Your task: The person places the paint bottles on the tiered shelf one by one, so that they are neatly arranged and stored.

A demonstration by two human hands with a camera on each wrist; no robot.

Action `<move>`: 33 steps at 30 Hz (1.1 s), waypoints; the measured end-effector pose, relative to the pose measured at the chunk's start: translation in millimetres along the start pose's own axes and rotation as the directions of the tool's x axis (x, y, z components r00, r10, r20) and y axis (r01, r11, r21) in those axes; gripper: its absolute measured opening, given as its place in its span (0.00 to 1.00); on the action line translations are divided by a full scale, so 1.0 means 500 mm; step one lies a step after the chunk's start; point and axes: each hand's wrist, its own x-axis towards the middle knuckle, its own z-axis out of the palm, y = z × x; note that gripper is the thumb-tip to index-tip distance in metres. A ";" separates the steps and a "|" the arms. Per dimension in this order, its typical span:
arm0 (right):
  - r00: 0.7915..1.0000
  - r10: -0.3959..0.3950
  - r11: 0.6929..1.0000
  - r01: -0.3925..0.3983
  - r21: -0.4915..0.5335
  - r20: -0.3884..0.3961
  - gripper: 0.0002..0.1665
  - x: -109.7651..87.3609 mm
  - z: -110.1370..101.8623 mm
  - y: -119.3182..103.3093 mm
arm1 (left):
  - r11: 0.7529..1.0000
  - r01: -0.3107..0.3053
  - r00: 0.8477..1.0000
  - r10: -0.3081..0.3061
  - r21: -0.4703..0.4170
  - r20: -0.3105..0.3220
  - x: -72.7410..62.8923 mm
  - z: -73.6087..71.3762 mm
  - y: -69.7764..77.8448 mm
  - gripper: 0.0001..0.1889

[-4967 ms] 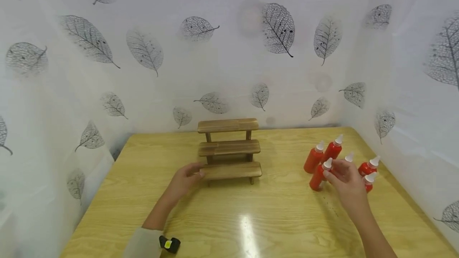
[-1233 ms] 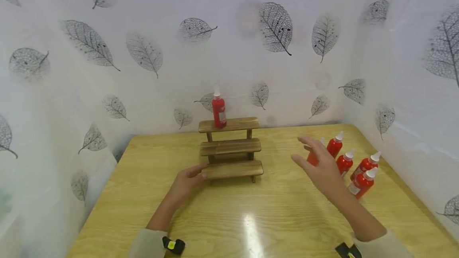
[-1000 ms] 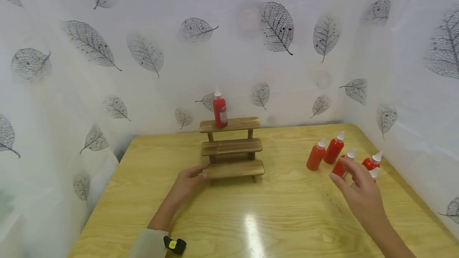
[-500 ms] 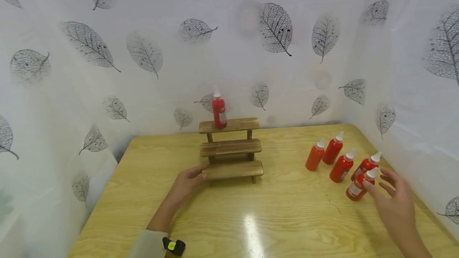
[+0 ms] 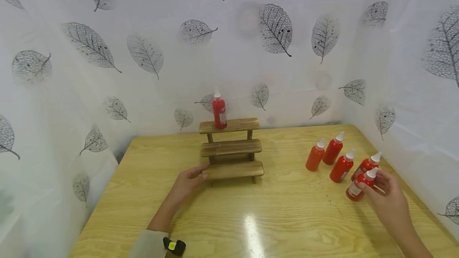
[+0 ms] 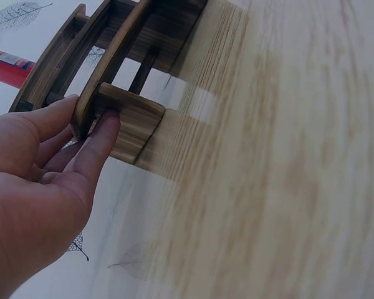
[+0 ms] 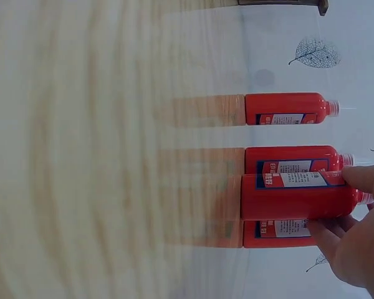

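A three-tier wooden stand (image 5: 231, 147) is at the back middle of the table. My left hand (image 5: 186, 182) pinches the left end of its lowest tier, thumb and fingers on either side in the left wrist view. On the top tier, left of centre, a red squeeze bottle (image 5: 219, 114) with a white pointed nozzle stands upright. At the right, my right hand (image 5: 389, 200) grips the upper part of the nearest red squeeze bottle (image 5: 358, 188), which still appears to stand on the table; in the right wrist view the thumb and fingers straddle this bottle (image 7: 293, 198).
More red squeeze bottles stand close by: one at the left (image 5: 314, 158), one at the back (image 5: 332, 151), one in the middle (image 5: 341, 168) and one just behind the gripped bottle (image 5: 366, 165). White leaf-print sheeting (image 5: 229, 59) encloses the table (image 5: 287, 218).
The top tier was bare 5 s ago; a bottle stands there now. My right hand came away leftward, moved right past the group, and closed on the nearest bottle. My left hand stayed put.
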 end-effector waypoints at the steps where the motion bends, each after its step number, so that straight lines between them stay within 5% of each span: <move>1: 1.000 0.001 1.000 -0.001 -0.005 0.000 0.35 0.000 0.000 -0.001 | 1.000 -0.002 1.000 0.002 0.005 -0.002 0.000 0.000 0.000 0.25; 8: 1.000 0.016 0.998 -0.016 -0.055 -0.006 0.40 -0.001 0.007 -0.021 | 1.000 0.008 1.000 -0.008 0.002 -0.010 0.001 0.000 -0.002 0.26; 15: 0.995 -0.099 0.995 0.099 -0.010 -0.014 0.38 0.012 0.018 -0.076 | 1.000 0.007 1.000 -0.006 -0.031 0.006 0.002 0.000 -0.003 0.26; 23: 0.998 -0.043 0.997 0.039 0.068 0.050 0.40 0.046 0.025 -0.160 | 0.998 0.017 1.000 -0.017 -0.054 -0.005 0.000 0.000 -0.005 0.26; 33: 0.977 -0.181 0.973 0.160 0.169 0.113 0.36 0.102 0.114 -0.276 | 0.999 0.002 1.000 -0.003 -0.035 -0.014 0.001 -0.002 -0.006 0.26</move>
